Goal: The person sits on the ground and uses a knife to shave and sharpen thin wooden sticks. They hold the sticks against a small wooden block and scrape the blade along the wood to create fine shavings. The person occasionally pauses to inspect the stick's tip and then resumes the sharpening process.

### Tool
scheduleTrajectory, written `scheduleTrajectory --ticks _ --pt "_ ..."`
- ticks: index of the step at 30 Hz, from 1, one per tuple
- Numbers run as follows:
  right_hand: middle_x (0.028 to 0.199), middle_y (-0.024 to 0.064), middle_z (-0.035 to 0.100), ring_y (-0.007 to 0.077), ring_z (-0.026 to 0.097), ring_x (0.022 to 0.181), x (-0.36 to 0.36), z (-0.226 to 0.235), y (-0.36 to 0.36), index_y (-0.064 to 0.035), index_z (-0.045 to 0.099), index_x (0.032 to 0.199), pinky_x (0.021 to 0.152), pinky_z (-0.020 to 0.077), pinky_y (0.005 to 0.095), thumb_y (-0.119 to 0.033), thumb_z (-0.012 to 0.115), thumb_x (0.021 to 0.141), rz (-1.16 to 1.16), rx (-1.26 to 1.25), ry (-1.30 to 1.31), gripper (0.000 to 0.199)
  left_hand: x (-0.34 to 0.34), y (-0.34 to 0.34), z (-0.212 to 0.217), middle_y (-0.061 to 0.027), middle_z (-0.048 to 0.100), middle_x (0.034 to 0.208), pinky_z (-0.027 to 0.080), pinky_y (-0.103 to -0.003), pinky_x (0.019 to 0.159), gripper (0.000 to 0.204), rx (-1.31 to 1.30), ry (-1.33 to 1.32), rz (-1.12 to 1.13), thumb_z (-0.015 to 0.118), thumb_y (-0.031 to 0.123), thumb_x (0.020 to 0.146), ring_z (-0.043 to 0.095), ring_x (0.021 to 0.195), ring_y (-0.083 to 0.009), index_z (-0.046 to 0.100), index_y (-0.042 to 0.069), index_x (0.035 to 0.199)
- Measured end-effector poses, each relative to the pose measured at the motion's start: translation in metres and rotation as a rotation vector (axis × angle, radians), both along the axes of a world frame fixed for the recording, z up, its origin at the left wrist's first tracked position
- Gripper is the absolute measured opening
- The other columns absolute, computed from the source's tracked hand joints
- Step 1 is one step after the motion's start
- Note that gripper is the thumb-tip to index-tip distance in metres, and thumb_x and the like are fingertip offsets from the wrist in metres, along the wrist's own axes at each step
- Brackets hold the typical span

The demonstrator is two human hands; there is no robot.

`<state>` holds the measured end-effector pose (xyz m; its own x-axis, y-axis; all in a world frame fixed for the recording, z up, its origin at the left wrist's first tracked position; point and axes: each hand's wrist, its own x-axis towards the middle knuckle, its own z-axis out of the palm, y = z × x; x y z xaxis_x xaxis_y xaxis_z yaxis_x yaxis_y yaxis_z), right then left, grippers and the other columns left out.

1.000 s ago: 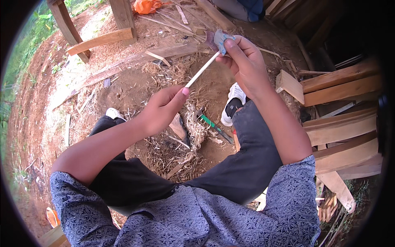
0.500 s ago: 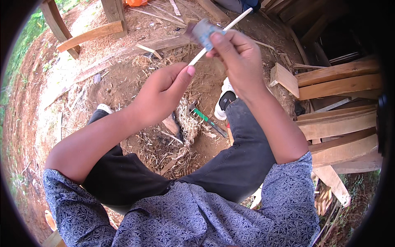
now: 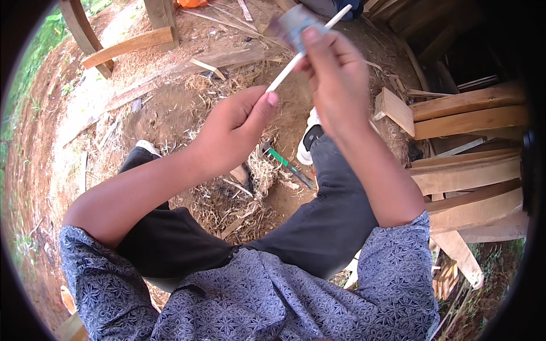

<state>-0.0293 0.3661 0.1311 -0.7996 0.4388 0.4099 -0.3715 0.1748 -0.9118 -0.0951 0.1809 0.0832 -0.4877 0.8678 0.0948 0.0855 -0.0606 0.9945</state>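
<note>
My left hand (image 3: 230,131) is closed around the lower end of a thin, pale wooden stick (image 3: 284,73), its thumb lying along the wood. The stick slants up to the right, its far tip bare. Higher up, my right hand (image 3: 341,85) pinches a folded piece of sandpaper (image 3: 300,25) against the stick. The sheet is grey-blue on its back with a brownish face, and it is smeared by motion. Below my hands, a hammer (image 3: 280,158) with a green and black handle lies on the ground between my feet, beside a heap of wood shavings (image 3: 264,176).
Curved wooden pieces (image 3: 466,176) are stacked at the right, next to a squared block (image 3: 395,111). Wooden posts joined by a curved rail (image 3: 128,48) stand at the far left. Loose offcuts (image 3: 207,69) and an orange item (image 3: 190,3) lie on the dirt ahead.
My right hand and the sandpaper have slid up along the stick, away from my left hand. The left hand has shifted slightly right, still gripping the lower end.
</note>
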Motion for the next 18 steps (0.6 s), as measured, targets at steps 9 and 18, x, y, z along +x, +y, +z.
scheduleTrajectory --ticks 9,18 --pt "0.073 -0.0007 0.066 0.0020 0.053 0.062 -0.001 0.000 -0.019 -0.0076 0.067 0.081 0.055 0.0382 0.0202 -0.033 0.073 0.098 -0.110 0.018 -0.001 0.031 -0.005 0.006 -0.010 0.0074 0.036 0.066 0.030 -0.027 0.053 0.037 0.099 0.112 0.141 0.058 0.027 0.109 0.032 0.062 -0.0037 0.052 0.005 0.080" --pt "0.078 -0.0006 0.065 0.0057 0.060 0.071 -0.004 -0.016 -0.019 -0.0074 0.068 0.086 0.070 0.0501 0.0217 -0.025 0.073 0.100 -0.065 0.009 -0.134 0.023 -0.011 0.000 -0.005 0.0056 0.040 0.064 0.030 -0.029 0.052 0.036 0.041 0.136 0.161 0.060 0.027 0.108 0.035 0.060 -0.0046 0.056 0.003 0.081"
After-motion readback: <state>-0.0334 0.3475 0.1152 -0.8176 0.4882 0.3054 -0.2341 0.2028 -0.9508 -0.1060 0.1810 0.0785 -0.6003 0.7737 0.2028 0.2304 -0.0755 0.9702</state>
